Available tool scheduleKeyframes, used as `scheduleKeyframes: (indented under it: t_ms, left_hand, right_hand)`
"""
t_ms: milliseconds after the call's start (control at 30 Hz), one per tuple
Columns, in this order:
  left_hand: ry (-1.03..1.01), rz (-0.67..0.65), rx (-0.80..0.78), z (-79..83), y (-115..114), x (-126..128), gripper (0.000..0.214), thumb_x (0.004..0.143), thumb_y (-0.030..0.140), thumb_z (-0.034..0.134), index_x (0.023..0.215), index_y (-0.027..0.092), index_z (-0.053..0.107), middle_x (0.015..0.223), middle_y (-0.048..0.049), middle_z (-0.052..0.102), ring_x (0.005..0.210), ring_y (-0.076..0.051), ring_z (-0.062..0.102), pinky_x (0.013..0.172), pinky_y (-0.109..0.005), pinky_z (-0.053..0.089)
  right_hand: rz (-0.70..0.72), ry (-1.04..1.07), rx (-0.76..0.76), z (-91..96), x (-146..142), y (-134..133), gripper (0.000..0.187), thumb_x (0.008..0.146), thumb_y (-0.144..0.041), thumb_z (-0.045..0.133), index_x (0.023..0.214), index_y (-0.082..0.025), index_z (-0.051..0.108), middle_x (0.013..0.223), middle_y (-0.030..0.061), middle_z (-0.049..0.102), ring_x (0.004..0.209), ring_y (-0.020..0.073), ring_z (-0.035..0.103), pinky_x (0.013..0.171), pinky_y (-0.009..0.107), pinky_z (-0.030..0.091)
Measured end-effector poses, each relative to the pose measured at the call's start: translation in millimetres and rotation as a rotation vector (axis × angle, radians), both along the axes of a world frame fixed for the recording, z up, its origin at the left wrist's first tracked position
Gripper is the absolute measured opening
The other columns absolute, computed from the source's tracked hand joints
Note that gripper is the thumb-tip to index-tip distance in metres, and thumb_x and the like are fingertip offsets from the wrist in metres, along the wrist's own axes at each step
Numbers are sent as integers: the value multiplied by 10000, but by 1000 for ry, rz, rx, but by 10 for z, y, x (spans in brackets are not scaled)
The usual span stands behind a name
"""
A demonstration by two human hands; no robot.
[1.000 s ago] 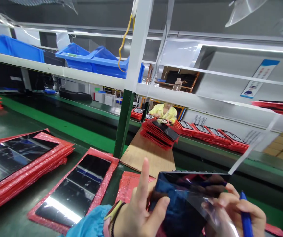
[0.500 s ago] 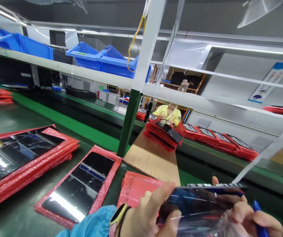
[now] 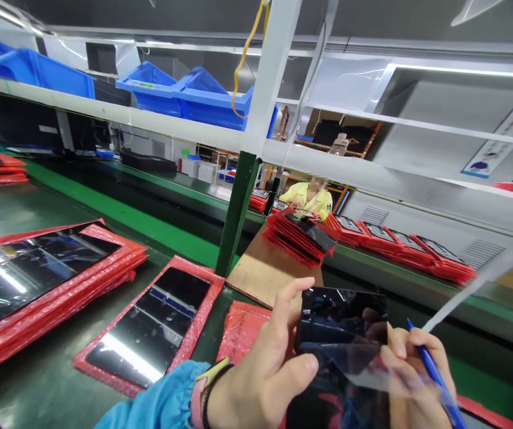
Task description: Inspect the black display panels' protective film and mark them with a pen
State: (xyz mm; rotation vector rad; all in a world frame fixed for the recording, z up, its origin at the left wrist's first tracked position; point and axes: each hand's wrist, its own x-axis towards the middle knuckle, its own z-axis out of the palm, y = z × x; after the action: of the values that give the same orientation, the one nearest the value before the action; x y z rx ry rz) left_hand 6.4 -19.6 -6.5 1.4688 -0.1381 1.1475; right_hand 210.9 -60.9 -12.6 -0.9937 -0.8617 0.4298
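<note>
A glossy black display panel point(image 3: 343, 313) is tilted with its dark face toward me. My left hand point(image 3: 267, 366) grips it by the left side, thumb over the face. At its right edge is my right hand point(image 3: 417, 366), fingers closed, with a blue pen point(image 3: 435, 370) held between them. A clear film point(image 3: 363, 364) stretches across the panel's lower face to the right fingers, which pinch it. Left of my hands, another black panel point(image 3: 149, 330) lies on a red bubble-wrap sheet point(image 3: 84, 354). Red bubble wrap point(image 3: 241, 328) lies partly behind my left hand.
A stack of panels in red wrap point(image 3: 59, 298) sits at the left. Ahead stand a green-and-white post point(image 3: 238, 208) and a wooden board point(image 3: 256, 268) bearing another stack point(image 3: 301, 238). Beyond it is a person in yellow point(image 3: 307, 199). Blue bins point(image 3: 211, 101) line the shelf.
The panel has turned from almost edge-on to showing its dark face. My left hand has risen, and my right hand has moved left and up with the pen and film.
</note>
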Motion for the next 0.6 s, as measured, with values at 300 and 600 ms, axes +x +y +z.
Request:
scheduleKeyframes:
  t_ms: [300, 600]
  left_hand:
    - [19, 179, -379, 19, 148, 96, 383, 961, 410, 458, 1326, 295, 468, 1364, -42, 510, 1292, -241, 433, 1144, -411, 233]
    - [-59, 90, -551, 35, 274, 190, 319, 949, 295, 498, 1267, 292, 479, 1397, -3, 495, 1376, -213, 352, 1157, -353, 215]
  right_hand:
    - [63, 112, -58, 46, 14, -48, 355, 575, -232, 782, 762, -257, 481, 693, -46, 412, 727, 153, 522, 620, 249, 467]
    - [43, 507, -75, 51, 13, -43, 377, 536, -143, 733, 860, -262, 579, 742, -25, 557, 968, 229, 624, 879, 385, 540]
